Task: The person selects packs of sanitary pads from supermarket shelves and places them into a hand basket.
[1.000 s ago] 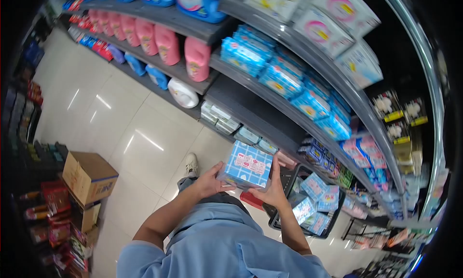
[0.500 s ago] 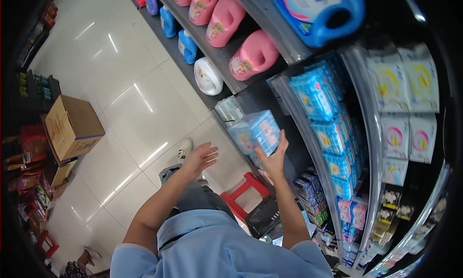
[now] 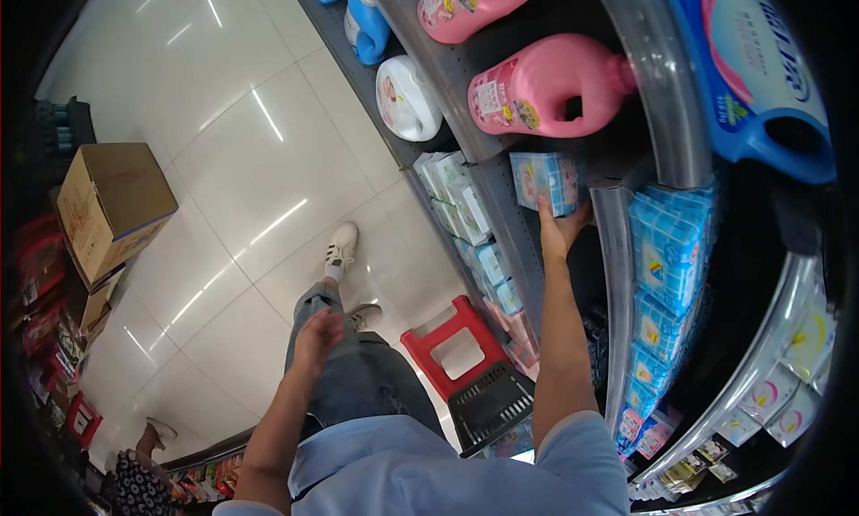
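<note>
My right hand point(image 3: 562, 230) grips a light-blue checked pack point(image 3: 548, 181) by its near side, with the thumb on its front. The pack is on or just above a dark shelf point(image 3: 504, 190), beside a large pink detergent bottle point(image 3: 546, 87); whether it touches the shelf I cannot tell. To its right, blue checked packs point(image 3: 667, 234) of similar look are stacked in a row behind a clear shelf edge. My left hand point(image 3: 320, 337) hangs in front of my left thigh, apart from any goods. Motion smears its fingers, and nothing shows in it.
A red stool point(image 3: 490, 330) stands by the shelving with a black basket point(image 3: 488, 400) at its near side. White-green packs point(image 3: 455, 194) and a white bottle point(image 3: 407, 98) line the lower shelf. Across the tiled aisle sits a cardboard box point(image 3: 116, 198). Another person's foot point(image 3: 161, 433) is at lower left.
My right hand has carried the blue checked pack away from my body and onto the shelf area beside the pink bottle. My left hand has dropped back toward my thigh. The view has shifted.
</note>
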`<state>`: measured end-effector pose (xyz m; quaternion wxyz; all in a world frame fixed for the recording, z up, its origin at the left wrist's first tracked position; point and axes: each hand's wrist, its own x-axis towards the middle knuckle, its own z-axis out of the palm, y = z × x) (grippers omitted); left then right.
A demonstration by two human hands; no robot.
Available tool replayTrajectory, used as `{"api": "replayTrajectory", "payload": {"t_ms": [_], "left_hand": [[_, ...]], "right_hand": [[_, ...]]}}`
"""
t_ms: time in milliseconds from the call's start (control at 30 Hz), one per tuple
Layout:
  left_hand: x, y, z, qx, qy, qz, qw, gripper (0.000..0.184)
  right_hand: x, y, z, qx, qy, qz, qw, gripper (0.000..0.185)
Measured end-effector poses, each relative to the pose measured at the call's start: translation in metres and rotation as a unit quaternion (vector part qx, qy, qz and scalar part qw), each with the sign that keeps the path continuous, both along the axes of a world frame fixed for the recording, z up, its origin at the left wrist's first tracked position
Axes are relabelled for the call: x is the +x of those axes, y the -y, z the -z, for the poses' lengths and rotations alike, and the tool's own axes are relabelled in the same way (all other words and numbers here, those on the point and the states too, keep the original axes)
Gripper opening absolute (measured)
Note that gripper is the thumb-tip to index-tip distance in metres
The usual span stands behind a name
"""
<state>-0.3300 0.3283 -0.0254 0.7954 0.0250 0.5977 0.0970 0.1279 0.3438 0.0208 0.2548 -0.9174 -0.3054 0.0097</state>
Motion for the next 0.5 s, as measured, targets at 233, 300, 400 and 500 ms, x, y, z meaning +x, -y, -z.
{"api": "replayTrajectory", "payload": {"t_ms": [233,300,400,500], "left_hand": [[0.042,-0.002,-0.013,-0.037,0.034,-0.022,0.999,0.038],[0.046,-0.002,-0.009,-0.040,0.040,-0.016,0.998,0.037],[0.048,-0.008,-0.006,-0.044,0.028,-0.013,0.999,0.034],[0.048,-0.015,-0.010,-0.045,0.006,-0.020,0.999,0.032]], "right_hand": [[0.018,-0.002,0.021,-0.099,0.062,-0.028,0.993,0.084],[0.017,-0.008,0.010,-0.117,0.052,-0.065,0.990,0.083],[0.022,-0.011,0.012,-0.148,0.075,-0.069,0.984,0.084],[0.023,-0.013,0.015,-0.170,0.105,-0.052,0.979,0.085]]}}
